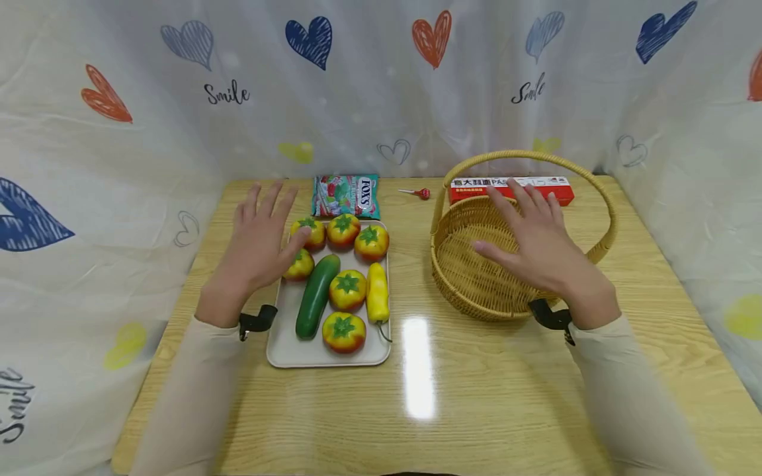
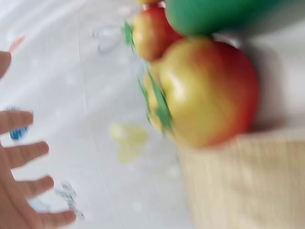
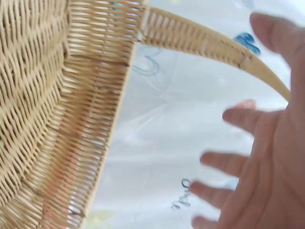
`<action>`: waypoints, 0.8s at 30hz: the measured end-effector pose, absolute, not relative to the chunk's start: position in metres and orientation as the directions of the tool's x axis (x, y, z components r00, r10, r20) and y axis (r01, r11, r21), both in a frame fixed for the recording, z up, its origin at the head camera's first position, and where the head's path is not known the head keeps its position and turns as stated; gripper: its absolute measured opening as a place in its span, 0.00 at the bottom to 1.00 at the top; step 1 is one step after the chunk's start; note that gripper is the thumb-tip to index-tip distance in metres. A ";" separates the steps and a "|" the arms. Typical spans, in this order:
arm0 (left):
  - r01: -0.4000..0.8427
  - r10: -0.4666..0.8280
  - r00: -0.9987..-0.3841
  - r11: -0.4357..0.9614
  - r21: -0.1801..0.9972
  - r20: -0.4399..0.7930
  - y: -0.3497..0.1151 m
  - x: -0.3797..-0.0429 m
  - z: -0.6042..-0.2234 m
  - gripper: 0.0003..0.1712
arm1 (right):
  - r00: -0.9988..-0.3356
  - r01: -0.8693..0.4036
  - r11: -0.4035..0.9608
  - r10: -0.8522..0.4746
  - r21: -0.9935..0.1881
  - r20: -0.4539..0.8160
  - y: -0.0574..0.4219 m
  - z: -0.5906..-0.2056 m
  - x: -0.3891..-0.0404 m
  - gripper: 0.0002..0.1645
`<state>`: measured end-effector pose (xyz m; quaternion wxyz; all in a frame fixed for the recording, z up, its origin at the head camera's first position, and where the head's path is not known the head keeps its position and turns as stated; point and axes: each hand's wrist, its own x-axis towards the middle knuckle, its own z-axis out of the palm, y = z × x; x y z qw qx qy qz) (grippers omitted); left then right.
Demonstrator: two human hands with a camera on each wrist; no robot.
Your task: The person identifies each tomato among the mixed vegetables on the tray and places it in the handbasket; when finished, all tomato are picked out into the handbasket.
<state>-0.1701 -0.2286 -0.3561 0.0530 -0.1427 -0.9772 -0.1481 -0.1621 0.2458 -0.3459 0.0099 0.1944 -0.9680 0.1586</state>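
My left hand is held over the left edge of a white tray, fingers spread and holding nothing. On the tray lie several red-and-yellow tomatoes, a green cucumber and a yellow pepper. In the left wrist view one tomato looms close, apart from the fingers. My right hand, fingers also spread, is above a wicker basket and hides part of its inside. The right wrist view shows the basket's woven wall and arched handle, with the hand gripping neither.
Behind the tray lies a teal FOX'S candy bag. A red lollipop rests to its right. A red and white pasta box lies behind the basket. Curtains with hearts surround the wooden table.
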 end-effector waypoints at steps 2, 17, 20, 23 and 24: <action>0.333 0.288 -0.941 0.881 0.336 0.176 -0.243 -0.167 -0.358 0.44 | -0.911 -0.408 0.842 -0.403 -0.353 0.092 0.253 -0.341 -0.158 0.60; 0.258 0.231 -0.965 0.764 0.592 0.123 -0.301 -0.163 -0.361 0.40 | -0.788 -0.616 0.599 -0.486 -0.512 0.379 0.241 -0.332 -0.136 0.52; 0.212 0.230 -0.972 0.751 0.626 0.054 -0.303 -0.174 -0.368 0.39 | -0.748 -0.663 0.533 -0.508 -0.526 0.428 0.218 -0.334 -0.141 0.51; 0.160 0.242 -0.969 0.763 0.627 -0.047 -0.303 -0.186 -0.375 0.38 | -0.724 -0.685 0.474 -0.531 -0.554 0.440 0.192 -0.332 -0.145 0.50; 0.146 0.250 -0.965 0.771 0.620 -0.083 -0.303 -0.190 -0.377 0.38 | -0.718 -0.687 0.455 -0.540 -0.566 0.438 0.184 -0.331 -0.147 0.49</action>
